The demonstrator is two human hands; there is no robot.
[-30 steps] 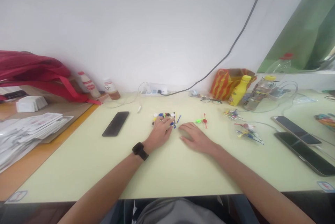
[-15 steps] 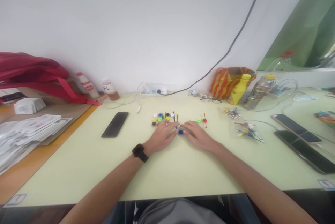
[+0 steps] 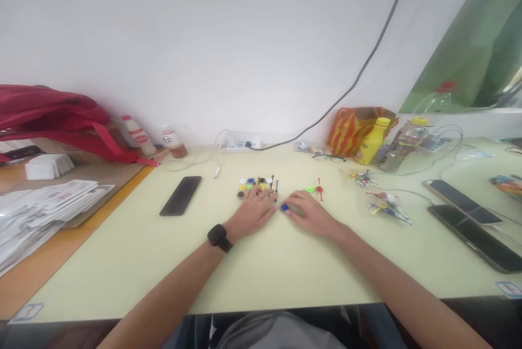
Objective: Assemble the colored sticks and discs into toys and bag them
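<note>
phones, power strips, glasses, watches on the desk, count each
phones: 3
power strip: 1
glasses: 1
smartwatch: 1
total: 6

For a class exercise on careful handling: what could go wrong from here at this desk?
The blue cap at the right hand could slip away across the smooth desk. The left hand lies against the cluster of small coloured caps, so a careless move might scatter them.
</note>
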